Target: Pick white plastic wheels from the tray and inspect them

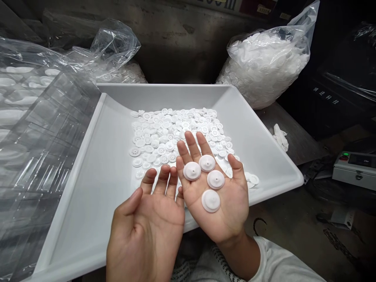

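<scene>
Palm up, my right hand [217,203] bears several round white plastic discs [211,201] with small raised centres, lying loose on the palm and finger bases. Its fingers are stretched out. My left hand [149,223] is beside it, palm up and holding nothing, its fingers apart and slightly curled. Both hands are over the near edge of a wide white tray [252,137]. Behind the fingers, many white plastic discs [164,137] lie spread across the tray's floor, some showing spoked faces. My hands hide part of them.
Clear plastic trays [55,133] lie at the left, with crumpled clear plastic [114,43] behind. A clear bag full of white parts [264,62] stands at the back right. Further right are a crumpled white piece [281,137] and a grey device [355,170] with a green light.
</scene>
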A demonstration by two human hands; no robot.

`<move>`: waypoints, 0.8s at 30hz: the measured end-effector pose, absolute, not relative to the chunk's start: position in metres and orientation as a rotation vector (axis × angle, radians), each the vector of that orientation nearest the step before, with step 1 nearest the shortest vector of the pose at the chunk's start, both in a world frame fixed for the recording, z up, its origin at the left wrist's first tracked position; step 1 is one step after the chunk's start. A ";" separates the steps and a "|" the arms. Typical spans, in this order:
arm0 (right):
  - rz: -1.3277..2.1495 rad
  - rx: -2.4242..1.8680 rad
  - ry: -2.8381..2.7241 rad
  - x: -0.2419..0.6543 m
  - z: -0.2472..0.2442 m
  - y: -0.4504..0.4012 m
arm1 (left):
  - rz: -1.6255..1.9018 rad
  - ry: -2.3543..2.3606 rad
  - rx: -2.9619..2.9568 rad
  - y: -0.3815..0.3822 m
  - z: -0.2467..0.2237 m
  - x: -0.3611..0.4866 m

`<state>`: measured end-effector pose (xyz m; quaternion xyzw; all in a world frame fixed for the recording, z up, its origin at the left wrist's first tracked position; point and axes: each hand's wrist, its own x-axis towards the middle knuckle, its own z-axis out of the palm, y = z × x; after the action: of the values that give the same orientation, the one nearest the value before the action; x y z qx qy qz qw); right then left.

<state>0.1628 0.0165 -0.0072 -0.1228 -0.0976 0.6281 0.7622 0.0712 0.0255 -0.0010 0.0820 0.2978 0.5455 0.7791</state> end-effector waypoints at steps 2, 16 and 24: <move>1.355 -0.315 -0.223 0.163 -0.007 0.017 | 1.179 0.635 0.180 0.025 -0.002 0.071; 1.293 -0.318 -0.214 0.163 -0.010 0.020 | 1.171 0.638 0.185 0.024 -0.004 0.070; 1.236 -0.297 -0.183 0.162 -0.008 0.019 | 1.156 0.618 0.299 0.023 -0.005 0.071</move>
<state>0.1624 0.0192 -0.0079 -0.1385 -0.0853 0.5763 0.8009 0.0711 0.0226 -0.0052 0.1386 0.2863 0.5356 0.7823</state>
